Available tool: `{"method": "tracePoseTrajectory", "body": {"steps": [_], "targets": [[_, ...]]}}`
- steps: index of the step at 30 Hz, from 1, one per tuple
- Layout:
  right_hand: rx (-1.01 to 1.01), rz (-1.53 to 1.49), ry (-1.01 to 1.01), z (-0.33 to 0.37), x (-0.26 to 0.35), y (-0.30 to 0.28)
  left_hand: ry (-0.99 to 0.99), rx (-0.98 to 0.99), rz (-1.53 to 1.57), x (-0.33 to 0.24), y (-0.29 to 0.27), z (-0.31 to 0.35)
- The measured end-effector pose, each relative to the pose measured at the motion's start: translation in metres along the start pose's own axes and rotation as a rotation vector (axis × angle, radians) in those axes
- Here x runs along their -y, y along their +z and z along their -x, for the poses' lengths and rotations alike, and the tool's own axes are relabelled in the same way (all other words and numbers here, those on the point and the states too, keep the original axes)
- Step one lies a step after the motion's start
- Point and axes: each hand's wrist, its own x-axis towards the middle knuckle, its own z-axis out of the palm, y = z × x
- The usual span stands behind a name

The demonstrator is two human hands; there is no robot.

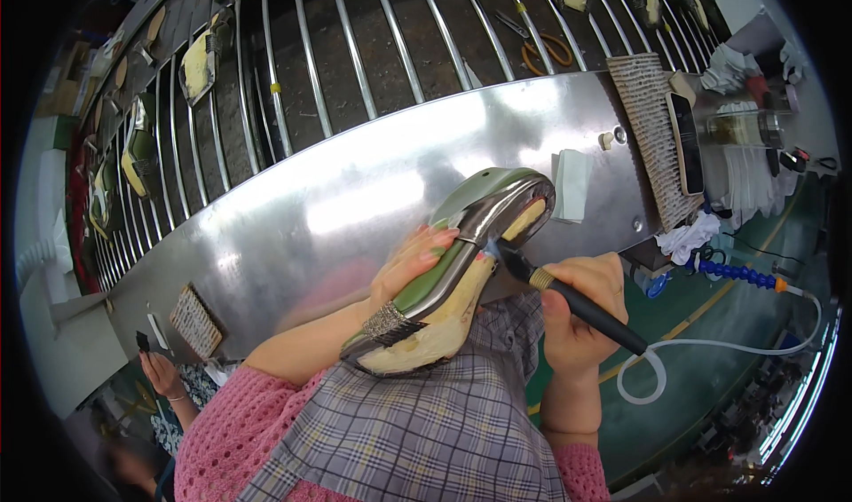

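In front of my apron I hold a shoe upper stretched on a green last (428, 291), its pale cream underside tilted up to the right. Dark metallic material edges it, and a glittery band crosses the heel end. My left hand (410, 260) is closed around its left side. In my right hand (581, 311) is a black-handled brush (617, 329) with a brass-coloured collar, fed by a clear tube (661, 382) at its rear end. The dark tip touches, or sits very close to, the underside near the middle of the shoe.
Beneath lies a shiny metal worktop (355, 205) with a folded white paper (571, 185). Beyond it runs a rack of metal bars (398, 45) carrying several similar shoes (197, 67) and orange-handled scissors (550, 54). A phone (685, 142) rests on a corrugated board (641, 120). Another person's hand (161, 373) shows at left.
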Motion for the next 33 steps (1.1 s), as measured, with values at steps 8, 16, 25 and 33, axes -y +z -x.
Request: {"method": "tracePoseTrajectory", "body": {"steps": [8,16,25,33], "targets": [[-0.021,-0.217,0.288,0.005,0.004,-0.003,0.069,0.082,-0.061,0.009,-0.003,0.010],[0.106,0.363,-0.099,0.011,0.030,-0.010,0.096,0.112,-0.021,0.010,-0.003,0.007],[-0.047,-0.073,0.096,0.016,0.002,0.000,0.091,0.092,-0.027,0.004,-0.003,-0.004],[0.015,-0.266,0.154,0.020,0.007,-0.004,0.047,0.082,0.105,0.007,-0.003,-0.004]]}}
